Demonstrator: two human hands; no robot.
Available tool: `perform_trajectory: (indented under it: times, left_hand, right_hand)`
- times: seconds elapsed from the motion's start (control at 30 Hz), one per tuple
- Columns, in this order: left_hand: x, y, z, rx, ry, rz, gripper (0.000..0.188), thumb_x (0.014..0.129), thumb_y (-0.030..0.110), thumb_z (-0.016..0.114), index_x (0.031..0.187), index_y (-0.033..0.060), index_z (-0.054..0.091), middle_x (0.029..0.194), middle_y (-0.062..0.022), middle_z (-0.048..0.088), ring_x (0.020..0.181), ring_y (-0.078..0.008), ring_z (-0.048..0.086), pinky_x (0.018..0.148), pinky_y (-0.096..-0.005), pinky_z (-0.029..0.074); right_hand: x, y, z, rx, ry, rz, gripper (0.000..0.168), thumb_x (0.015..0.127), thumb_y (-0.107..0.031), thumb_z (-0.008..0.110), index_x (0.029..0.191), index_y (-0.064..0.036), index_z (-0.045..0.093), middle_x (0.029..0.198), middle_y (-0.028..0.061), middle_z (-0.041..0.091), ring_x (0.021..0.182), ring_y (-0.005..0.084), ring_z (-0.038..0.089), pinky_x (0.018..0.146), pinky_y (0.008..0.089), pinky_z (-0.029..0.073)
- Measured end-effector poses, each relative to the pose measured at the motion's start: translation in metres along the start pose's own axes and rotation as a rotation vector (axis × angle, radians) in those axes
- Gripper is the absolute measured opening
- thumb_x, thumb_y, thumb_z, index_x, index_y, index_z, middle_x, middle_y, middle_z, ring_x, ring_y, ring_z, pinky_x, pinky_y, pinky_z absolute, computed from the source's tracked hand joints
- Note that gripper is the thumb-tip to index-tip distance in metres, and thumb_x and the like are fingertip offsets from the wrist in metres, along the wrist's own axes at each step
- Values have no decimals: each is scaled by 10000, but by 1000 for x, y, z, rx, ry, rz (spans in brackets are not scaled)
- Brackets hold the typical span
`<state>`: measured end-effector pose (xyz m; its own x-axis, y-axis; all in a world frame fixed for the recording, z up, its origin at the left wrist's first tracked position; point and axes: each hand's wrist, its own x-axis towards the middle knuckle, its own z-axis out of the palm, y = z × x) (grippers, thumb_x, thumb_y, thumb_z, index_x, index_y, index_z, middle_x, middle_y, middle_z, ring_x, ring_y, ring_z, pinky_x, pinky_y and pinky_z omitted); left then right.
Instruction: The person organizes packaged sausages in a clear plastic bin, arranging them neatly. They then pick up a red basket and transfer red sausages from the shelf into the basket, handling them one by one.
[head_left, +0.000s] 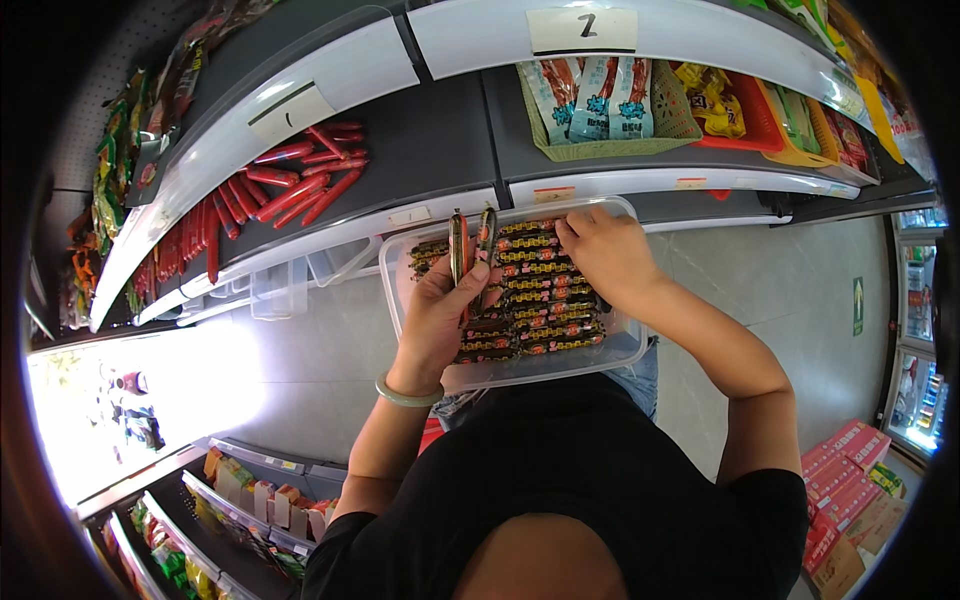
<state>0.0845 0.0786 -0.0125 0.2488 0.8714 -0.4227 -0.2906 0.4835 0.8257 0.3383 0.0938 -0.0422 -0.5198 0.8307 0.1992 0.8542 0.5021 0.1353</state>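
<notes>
A clear plastic bin (517, 373) sits before me against the shelf front, holding rows of dark-wrapped sausage sticks (551, 311) with yellow writing. Over its left part, my left hand (444, 296) grips a few wrapped sausage sticks (459, 247), which stand upright between thumb and fingers. At the far right of the bin is my right hand (609, 251), its bent fingertips touching the upper end of the rows. Whether those fingers pinch a stick is hidden by the hand.
Red-wrapped sausages (292, 184) lie on the grey shelf ahead to the left. A green basket (615, 146) holds blue-and-white packets, with a red basket (739, 142) beside it. Pink cartons (840, 480) are stacked on the floor at right. Low shelves (247, 517) with packaged goods stand behind left.
</notes>
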Motion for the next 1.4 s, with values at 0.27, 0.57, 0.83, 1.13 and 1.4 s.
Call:
perform_trajectory:
  times: [0.27, 0.57, 0.83, 1.13, 1.4]
  left_hand:
    - [-3, -4, 18, -138, -26, -101, 245, 1006, 113, 644, 1245, 60, 632, 1094, -61, 714, 963, -152, 703, 821, -282, 579]
    - [-15, -21, 21, -129, -376, -395, 316, 950, 130, 728, 1243, 27, 667, 1035, -36, 722, 888, -108, 678, 805, -245, 560]
    - [-23, -13, 22, 462, -178, -14, 273, 936, 81, 740, 1185, -27, 714, 1003, -25, 739, 909, -59, 621, 850, -248, 522]
    - [-6, -7, 15, 340, -24, 94, 227, 961, 107, 711, 1164, 6, 730, 1072, -50, 748, 978, -105, 661, 914, -266, 520]
    - [9, 6, -6, -10, 222, 162, 325, 1042, 194, 603, 1318, 24, 618, 1277, -107, 672, 1189, -182, 638, 1013, -332, 531]
  right_hand:
    - [-2, -13, -38, 697, 506, -38, 356, 751, -330, 830, 968, -109, 654, 1003, 51, 605, 940, 256, 645, 757, 389, 542]
    - [-19, -10, -40, 437, 501, -248, 232, 805, -302, 762, 820, -156, 581, 898, 12, 578, 857, 217, 605, 743, 371, 510]
    - [-25, 30, -82, 520, -5, -68, 171, 828, -296, 756, 943, -178, 712, 833, -23, 602, 700, 194, 611, 593, 344, 505]
    - [-7, 22, -71, 386, 59, -136, 156, 826, -255, 737, 829, -129, 645, 812, -11, 577, 785, 180, 621, 607, 333, 525]
    - [2, 30, -34, 245, 255, -6, 133, 807, -221, 724, 828, -127, 631, 812, -4, 555, 765, 168, 601, 590, 320, 513]
